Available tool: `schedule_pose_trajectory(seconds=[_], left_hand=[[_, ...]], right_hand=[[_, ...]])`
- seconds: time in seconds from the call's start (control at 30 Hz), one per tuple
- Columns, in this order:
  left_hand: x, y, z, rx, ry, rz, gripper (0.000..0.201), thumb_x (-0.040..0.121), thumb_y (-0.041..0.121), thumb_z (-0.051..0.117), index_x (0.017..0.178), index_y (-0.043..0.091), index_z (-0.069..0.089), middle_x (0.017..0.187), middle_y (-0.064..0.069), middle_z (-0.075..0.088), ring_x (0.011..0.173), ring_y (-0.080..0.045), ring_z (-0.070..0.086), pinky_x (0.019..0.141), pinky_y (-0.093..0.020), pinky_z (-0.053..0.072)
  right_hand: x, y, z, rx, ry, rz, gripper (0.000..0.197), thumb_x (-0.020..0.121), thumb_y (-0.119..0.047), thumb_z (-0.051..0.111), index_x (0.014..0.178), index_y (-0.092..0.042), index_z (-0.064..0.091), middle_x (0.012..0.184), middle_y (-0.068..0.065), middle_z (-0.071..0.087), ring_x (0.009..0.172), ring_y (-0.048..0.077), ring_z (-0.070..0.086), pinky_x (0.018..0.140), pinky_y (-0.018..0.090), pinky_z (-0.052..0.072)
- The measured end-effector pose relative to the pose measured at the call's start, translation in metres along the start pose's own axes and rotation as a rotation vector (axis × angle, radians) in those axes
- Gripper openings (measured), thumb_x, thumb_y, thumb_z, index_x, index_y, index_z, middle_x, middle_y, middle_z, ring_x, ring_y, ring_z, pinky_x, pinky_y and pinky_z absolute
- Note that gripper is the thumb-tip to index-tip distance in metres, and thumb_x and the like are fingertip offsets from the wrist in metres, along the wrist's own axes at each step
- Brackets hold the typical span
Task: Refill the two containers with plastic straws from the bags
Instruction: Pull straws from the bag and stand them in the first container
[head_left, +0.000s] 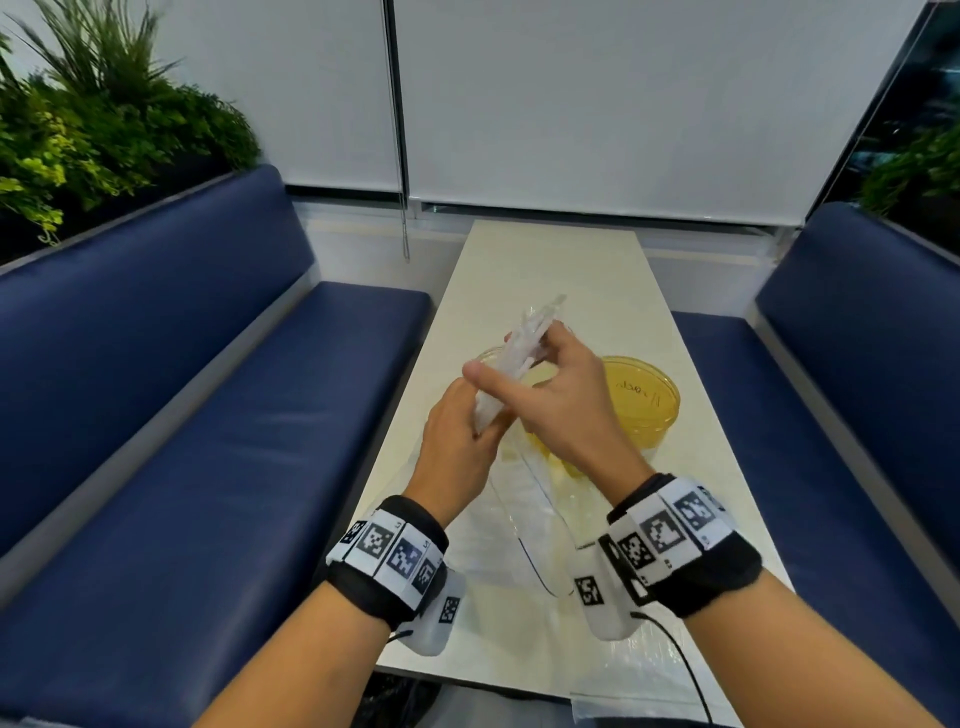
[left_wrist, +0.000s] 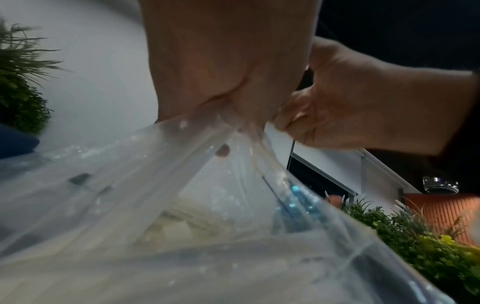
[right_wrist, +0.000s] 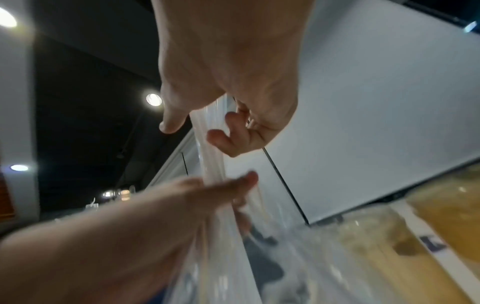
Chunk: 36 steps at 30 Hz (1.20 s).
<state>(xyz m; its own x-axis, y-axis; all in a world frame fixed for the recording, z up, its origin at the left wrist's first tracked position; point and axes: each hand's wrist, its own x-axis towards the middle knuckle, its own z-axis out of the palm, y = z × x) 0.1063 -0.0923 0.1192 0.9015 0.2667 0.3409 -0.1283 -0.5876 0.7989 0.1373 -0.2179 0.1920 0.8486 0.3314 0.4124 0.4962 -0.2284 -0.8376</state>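
Here, straws (head_left: 522, 347) raised over tub (head_left: 641, 396), left hand (head_left: 457, 434) clamping bag (head_left: 524, 519) mouth, right hand (head_left: 563, 395) pinching bundle, likely to draw it free.

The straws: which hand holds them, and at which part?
Both hands hold the bundle of straws. The left hand grips its lower end, where the bag hangs; the right hand holds the upper part with its fingers.
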Motion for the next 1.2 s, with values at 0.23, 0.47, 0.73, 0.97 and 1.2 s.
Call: schedule_pose_trajectory(seconds=[0.23, 0.47, 0.73, 0.97, 1.2], left_hand=[[-0.006, 0.012, -0.008, -0.162, 0.033, -0.082, 0.009, 0.096, 0.011, 0.06, 0.101, 0.016, 0.065, 0.077, 0.006, 0.066, 0.064, -0.001, 0.061, 0.054, -0.012, 0.045], [-0.005, 0.0, -0.014, -0.124, 0.047, -0.161, 0.021, 0.087, 0.038, 0.075, 0.087, 0.02, 0.063, 0.084, 0.001, 0.064, 0.069, -0.01, 0.057, 0.062, -0.022, 0.045], [-0.007, 0.0, -0.029, -0.002, 0.084, -0.123, 0.017, 0.082, 0.021, 0.081, 0.094, 0.022, 0.07, 0.089, 0.009, 0.06, 0.081, -0.006, 0.057, 0.071, -0.014, 0.045], [-0.005, 0.003, -0.047, 0.208, -0.022, -0.062, 0.047, 0.075, -0.001, 0.071, 0.115, 0.023, 0.068, 0.1, 0.01, 0.056, 0.086, -0.007, 0.061, 0.073, -0.01, 0.044], [-0.002, 0.007, -0.06, 0.252, -0.072, -0.067, 0.056, 0.073, 0.006, 0.073, 0.124, 0.028, 0.063, 0.108, 0.014, 0.053, 0.094, -0.004, 0.062, 0.074, -0.023, 0.054]], right_hand=[[0.003, 0.022, 0.039, -0.182, -0.011, -0.179, 0.033, 0.094, -0.031, 0.064, 0.066, -0.016, 0.058, 0.057, -0.011, 0.052, 0.056, 0.01, 0.058, 0.053, 0.025, 0.046], [0.057, -0.027, 0.012, -0.153, 0.03, -0.257, 0.04, 0.095, -0.025, 0.062, 0.065, 0.002, 0.063, 0.055, 0.012, 0.058, 0.05, 0.024, 0.058, 0.049, 0.04, 0.048], [0.127, -0.027, -0.041, -0.139, 0.344, -0.308, 0.042, 0.095, -0.029, 0.061, 0.061, -0.006, 0.059, 0.053, 0.001, 0.047, 0.049, 0.009, 0.042, 0.048, 0.02, 0.029], [0.123, 0.082, 0.013, -0.507, 0.049, -0.016, 0.047, 0.091, -0.047, 0.064, 0.077, -0.003, 0.07, 0.07, 0.012, 0.07, 0.069, 0.029, 0.068, 0.067, 0.041, 0.056], [0.111, 0.122, 0.021, -0.692, -0.182, 0.339, 0.069, 0.07, -0.067, 0.078, 0.093, -0.005, 0.061, 0.084, 0.007, 0.067, 0.082, 0.023, 0.065, 0.075, 0.034, 0.056]])
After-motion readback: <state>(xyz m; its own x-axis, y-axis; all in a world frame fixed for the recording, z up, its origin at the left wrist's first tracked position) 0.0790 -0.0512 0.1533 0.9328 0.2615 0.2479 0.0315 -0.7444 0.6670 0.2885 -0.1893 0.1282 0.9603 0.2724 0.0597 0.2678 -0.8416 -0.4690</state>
